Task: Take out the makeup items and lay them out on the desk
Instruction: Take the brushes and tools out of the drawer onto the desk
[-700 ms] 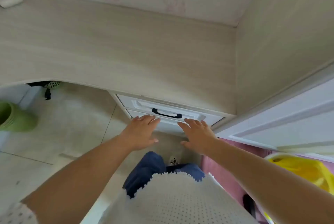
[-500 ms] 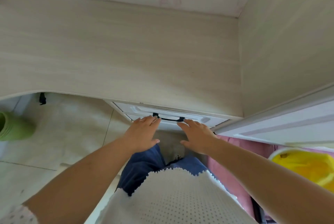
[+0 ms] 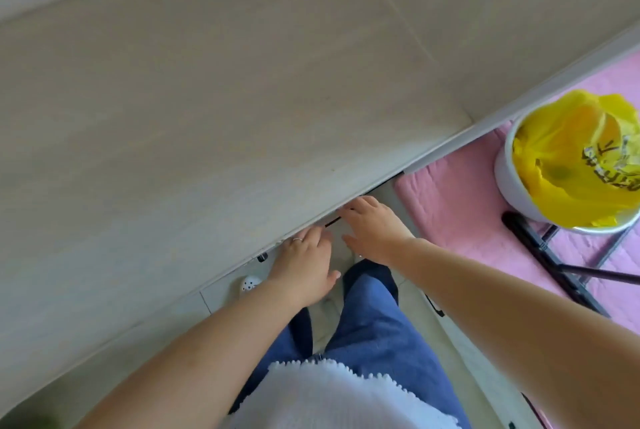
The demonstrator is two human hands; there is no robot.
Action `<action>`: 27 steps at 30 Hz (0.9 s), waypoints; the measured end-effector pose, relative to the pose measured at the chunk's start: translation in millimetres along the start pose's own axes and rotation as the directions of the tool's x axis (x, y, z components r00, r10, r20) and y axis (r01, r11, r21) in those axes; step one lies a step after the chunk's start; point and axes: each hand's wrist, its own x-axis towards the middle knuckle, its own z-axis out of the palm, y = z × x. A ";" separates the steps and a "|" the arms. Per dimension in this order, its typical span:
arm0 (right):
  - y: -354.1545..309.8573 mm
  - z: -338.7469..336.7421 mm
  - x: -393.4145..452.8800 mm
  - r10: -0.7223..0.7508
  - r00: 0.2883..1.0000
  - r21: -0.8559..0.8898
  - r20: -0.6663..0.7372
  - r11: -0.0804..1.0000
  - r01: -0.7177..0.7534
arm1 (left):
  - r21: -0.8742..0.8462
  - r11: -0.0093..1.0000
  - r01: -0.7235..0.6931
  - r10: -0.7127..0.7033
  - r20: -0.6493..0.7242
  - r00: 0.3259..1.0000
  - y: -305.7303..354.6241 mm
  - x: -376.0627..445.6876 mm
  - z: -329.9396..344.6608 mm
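desk (image 3: 207, 117) edge hiding fingertips, left hand (image 3: 303, 271), right hand (image 3: 375, 233), bin (image 3: 512, 182) right

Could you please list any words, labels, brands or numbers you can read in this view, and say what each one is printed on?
Yellow plastic bag lining the white bin: dark printed characters on its right side, crumpled and blurred, not readable.

Nothing else carries text: none on the desk, the left hand or the right hand.
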 end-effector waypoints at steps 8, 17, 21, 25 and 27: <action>13.7 57.6 9.0 -0.124 0.910 0.078 -0.397 0.983 0.168 | 0.012 0.999 0.052 -0.045 -0.350 0.936 -0.1 16.6 57.8; 23.7 117.3 16.2 -0.199 0.620 -0.018 -0.759 0.958 0.285 | 0.076 0.997 0.005 0.047 -0.675 0.737 -7.0 31.7 110.3; 26.7 135.7 5.0 -0.205 0.543 -0.088 -0.814 0.968 0.234 | 0.127 0.992 -0.007 0.097 -0.716 0.691 0.6 28.6 127.5; 24.5 154.8 -22.6 -0.120 0.560 -0.065 -0.820 0.991 0.117 | 0.168 0.986 0.017 0.110 -0.715 0.690 14.4 17.1 140.3; 21.8 164.0 -38.5 -0.071 0.590 -0.036 -0.804 0.997 0.071 | 0.170 0.985 0.012 0.116 -0.723 0.681 24.9 7.6 147.0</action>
